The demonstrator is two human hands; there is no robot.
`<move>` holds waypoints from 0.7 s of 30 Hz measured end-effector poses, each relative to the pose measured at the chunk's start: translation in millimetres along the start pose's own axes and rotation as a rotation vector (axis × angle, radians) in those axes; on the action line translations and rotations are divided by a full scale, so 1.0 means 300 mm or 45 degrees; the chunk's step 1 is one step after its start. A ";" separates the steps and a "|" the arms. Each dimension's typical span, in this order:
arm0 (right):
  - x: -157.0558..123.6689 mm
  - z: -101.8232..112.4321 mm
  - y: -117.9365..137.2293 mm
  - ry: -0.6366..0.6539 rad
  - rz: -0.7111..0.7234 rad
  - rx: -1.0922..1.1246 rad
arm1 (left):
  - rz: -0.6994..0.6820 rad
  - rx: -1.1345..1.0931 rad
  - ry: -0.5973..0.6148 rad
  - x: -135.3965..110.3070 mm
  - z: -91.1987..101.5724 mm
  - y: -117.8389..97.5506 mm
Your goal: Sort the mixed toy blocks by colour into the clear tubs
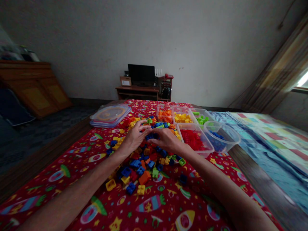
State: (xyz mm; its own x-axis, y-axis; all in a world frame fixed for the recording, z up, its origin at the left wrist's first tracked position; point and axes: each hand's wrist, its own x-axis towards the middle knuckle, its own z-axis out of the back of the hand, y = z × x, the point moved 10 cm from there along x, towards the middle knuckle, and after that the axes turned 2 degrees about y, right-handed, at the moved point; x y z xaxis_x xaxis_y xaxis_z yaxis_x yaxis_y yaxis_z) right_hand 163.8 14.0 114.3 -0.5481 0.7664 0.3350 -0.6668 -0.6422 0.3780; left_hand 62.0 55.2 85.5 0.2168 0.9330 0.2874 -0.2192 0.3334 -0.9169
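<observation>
Counts: 2 grips, left grip (134, 138) and right grip (166, 140). Beyond and right of them, 4 clear rectangular bins: orange bin (165, 114), yellow bin (183, 117), green bin (201, 117), red bin (193, 138). Right of the grips, 1 round clear tub (222, 136), blue bricks inside. Beyond-left, 1 stack of clear lids (110, 115). Loose bricks (141, 166) nearest the grips: too many to count. Far beyond: 1 monitor (141, 75), 1 wooden cabinet (31, 88).

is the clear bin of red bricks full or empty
Partly full: the clear plastic bin holds a heap of red bricks, with bare wall showing between them and its rim.
</observation>
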 end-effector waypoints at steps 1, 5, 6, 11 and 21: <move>0.001 -0.005 0.003 -0.005 0.015 0.019 | -0.032 0.014 -0.012 0.001 0.002 -0.002; -0.001 -0.023 0.005 0.019 0.030 0.060 | -0.116 0.153 -0.025 -0.009 0.002 -0.026; -0.002 -0.023 0.002 0.035 0.025 0.059 | -0.122 0.219 -0.033 -0.014 0.005 -0.036; -0.014 0.089 -0.054 0.012 -0.046 -0.163 | -0.156 0.409 -0.050 -0.028 0.018 -0.089; -0.345 0.625 -0.511 -0.097 -0.875 -0.697 | -0.542 0.811 0.272 -0.066 -0.122 -0.119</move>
State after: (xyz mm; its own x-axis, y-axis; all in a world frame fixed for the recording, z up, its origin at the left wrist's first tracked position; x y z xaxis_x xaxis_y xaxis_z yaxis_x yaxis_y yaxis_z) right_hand 417.4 30.1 183.4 0.0854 0.9645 0.2500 -0.9957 0.0735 0.0568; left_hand 100.2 20.1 102.4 0.5677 0.6833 0.4591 -0.5644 0.7291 -0.3871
